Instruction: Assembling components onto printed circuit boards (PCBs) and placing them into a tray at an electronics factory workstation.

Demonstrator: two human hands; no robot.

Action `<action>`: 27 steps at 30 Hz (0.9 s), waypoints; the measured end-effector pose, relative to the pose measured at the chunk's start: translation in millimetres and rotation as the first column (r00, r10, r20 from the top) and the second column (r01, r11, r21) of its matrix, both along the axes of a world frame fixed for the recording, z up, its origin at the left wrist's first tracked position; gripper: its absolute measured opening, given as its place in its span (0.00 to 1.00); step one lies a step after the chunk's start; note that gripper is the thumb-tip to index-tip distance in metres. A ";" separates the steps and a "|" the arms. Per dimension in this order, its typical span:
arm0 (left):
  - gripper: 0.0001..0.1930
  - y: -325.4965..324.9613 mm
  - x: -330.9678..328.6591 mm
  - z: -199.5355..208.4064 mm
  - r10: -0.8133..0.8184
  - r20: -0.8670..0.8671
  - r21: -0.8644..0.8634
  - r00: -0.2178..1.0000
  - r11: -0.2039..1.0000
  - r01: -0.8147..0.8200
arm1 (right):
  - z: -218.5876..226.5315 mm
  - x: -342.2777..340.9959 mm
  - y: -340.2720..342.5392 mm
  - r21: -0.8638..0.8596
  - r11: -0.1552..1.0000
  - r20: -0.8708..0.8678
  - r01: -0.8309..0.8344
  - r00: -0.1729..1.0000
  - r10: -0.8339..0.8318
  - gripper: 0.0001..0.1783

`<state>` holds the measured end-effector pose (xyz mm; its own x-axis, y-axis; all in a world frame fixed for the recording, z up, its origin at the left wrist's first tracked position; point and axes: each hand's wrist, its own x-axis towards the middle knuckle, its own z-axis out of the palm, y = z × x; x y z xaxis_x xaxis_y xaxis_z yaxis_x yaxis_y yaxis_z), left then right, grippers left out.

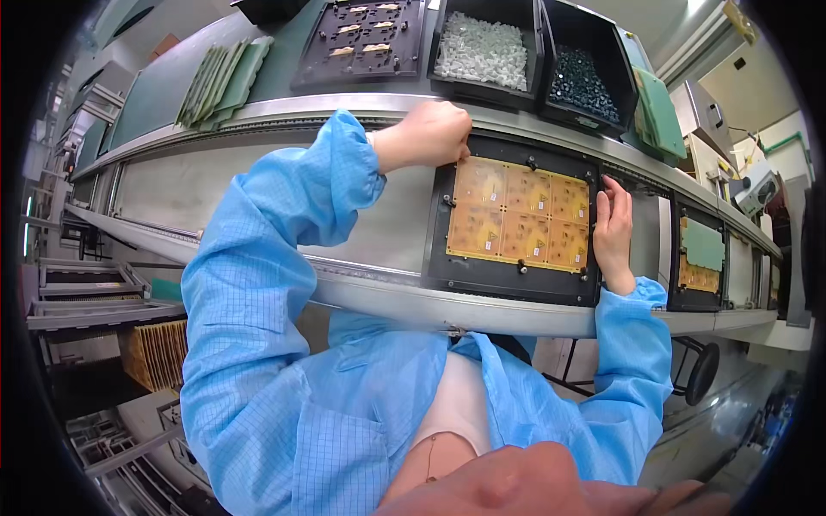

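Note:
A black fixture frame (533, 291) lies on the conveyor in front of me, carrying an orange-yellow circuit board panel (520, 213) divided into several sections with small white labels. Small black knobs sit around the panel's edges. My left hand (428, 135) is closed at the frame's upper left corner, its fingertips pointing down by the panel; whatever it pinches is hidden. Against the frame's right edge rests my right hand (613, 228), fingers stretched out and slightly bent. Both arms are in blue gridded sleeves.
Beyond the rail stand a black bin of white pieces (482, 53), a bin of dark pieces (585, 86) and another black fixture (361, 43). Green sheets lean at left (225, 82) and right (658, 112). Further right on the conveyor is a second frame (699, 299).

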<state>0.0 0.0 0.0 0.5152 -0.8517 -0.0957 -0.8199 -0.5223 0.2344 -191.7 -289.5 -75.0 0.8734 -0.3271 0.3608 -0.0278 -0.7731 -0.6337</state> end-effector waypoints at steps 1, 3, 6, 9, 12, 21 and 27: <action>0.12 -4.2 -4.9 0.5 0.069 0.030 0.008 0.997 0.998 -0.070 | -0.9 0.9 0.6 -0.034 0.999 0.034 0.000 0.999 0.001 0.19; 0.10 -6.6 -9.5 1.3 0.140 0.065 0.009 0.988 0.990 -0.141 | -1.5 2.1 -1.3 -0.072 0.997 0.074 0.000 0.997 0.005 0.19; 0.10 -12.8 -8.6 7.6 0.042 0.155 0.093 0.987 0.994 -0.057 | -0.2 1.6 -4.9 0.023 1.000 0.050 0.012 0.999 -0.013 0.20; 0.07 -29.9 21.5 6.8 0.097 0.489 -0.212 0.867 0.977 0.010 | 5.4 3.9 2.9 0.043 0.999 0.040 -0.009 0.999 0.008 0.20; 0.05 -52.4 57.0 10.3 0.136 0.498 -0.356 0.856 0.932 0.059 | 9.1 16.2 18.1 0.095 0.993 0.059 -0.068 0.996 0.062 0.19; 0.07 -88.3 82.5 4.3 0.001 0.220 -0.273 0.975 0.960 0.060 | 8.2 36.9 34.9 0.051 0.973 -0.047 -0.224 0.973 0.226 0.15; 0.09 -67.0 81.7 -3.6 0.039 0.195 -0.478 0.980 0.877 0.060 | 61.1 107.3 -5.4 -0.363 0.924 0.235 -0.122 0.947 0.218 0.06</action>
